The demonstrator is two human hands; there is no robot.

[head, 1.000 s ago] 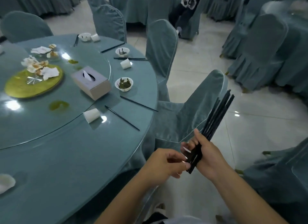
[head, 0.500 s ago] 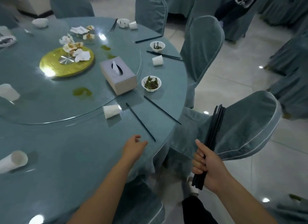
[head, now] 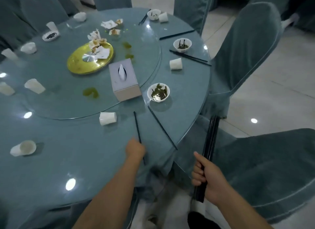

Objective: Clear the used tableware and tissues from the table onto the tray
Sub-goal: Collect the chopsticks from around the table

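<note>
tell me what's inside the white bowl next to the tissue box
The white bowl holds dark green leafy scraps in a shiny liquid; its bottom is covered by them.

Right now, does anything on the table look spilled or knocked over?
Yes. Green puddles stain the glass turntable near the tissue box, with more at. Several paper cups lie tipped on their sides, such as and.

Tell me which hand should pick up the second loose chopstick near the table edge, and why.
Left. The left hand is already at the near chopstick, and the second loose chopstick lies just beside it on the table. The right hand is off the table, full with a bundle of chopsticks.
</note>
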